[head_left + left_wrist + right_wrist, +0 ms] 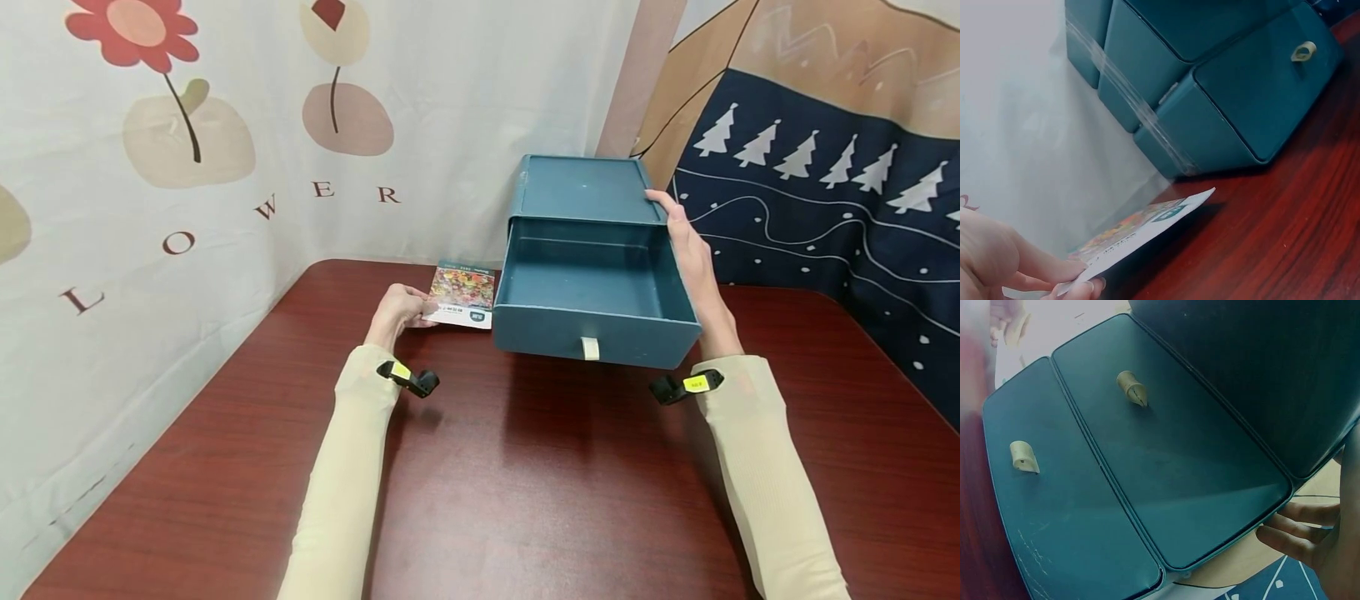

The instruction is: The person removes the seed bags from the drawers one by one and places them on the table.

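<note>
A curtained-off corner (home or office, I cannot tell): a flower-printed white cloth (465, 100) hangs beyond the fingers of the left hand (401, 310), navy tree-patterned fabric (810, 217) beyond those of the right hand (697, 267), and a reddish wood-grain table (487, 500) lies beneath both.

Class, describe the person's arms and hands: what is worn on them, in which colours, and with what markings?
The left hand and right hand wear no gloves. A long, pale cream-yellow fabric left sleeve and matching right sleeve cover the forearms. A small, black, angular left wrist device and similar right wrist device each bear a bright yellow label.
</note>
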The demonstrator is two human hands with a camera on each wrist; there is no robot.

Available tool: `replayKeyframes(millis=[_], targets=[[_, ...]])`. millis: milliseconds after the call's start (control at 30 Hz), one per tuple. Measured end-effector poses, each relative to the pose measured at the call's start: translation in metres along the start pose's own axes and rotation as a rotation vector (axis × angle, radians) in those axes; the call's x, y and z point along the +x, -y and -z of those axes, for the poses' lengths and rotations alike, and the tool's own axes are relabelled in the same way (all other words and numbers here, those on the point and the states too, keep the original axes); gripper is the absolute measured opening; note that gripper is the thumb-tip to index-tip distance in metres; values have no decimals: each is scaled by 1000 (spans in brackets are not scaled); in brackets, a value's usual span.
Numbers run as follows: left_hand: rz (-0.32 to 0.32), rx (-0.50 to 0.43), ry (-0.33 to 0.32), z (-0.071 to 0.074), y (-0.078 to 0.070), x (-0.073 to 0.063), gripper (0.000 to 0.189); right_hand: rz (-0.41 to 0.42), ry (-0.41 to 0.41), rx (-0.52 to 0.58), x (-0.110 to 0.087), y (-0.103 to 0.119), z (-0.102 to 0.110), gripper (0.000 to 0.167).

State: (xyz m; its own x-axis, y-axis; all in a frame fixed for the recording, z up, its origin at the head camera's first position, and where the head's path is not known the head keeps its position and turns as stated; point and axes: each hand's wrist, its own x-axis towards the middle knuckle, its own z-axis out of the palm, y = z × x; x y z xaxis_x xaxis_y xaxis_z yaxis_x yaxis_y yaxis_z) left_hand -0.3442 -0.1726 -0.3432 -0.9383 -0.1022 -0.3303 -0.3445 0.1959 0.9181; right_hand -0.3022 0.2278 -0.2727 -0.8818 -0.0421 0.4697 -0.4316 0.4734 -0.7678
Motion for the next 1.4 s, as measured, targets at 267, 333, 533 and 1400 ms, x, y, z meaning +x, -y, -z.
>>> replayKeyframes(millis=[267,333,533,1400], targets=[[6,141,-50,2,4,-4,32,-1,4,1,1,1,0,54],[4,179,-71,2,4,-3,28,1,3,3,1,1,-1,54],[8,310,-142,0,6,0,24,1,0,-7,0,2,-1,54],[0,321,-182,-1,9,2,32,-12,3,-13,0,5,-1,56]])
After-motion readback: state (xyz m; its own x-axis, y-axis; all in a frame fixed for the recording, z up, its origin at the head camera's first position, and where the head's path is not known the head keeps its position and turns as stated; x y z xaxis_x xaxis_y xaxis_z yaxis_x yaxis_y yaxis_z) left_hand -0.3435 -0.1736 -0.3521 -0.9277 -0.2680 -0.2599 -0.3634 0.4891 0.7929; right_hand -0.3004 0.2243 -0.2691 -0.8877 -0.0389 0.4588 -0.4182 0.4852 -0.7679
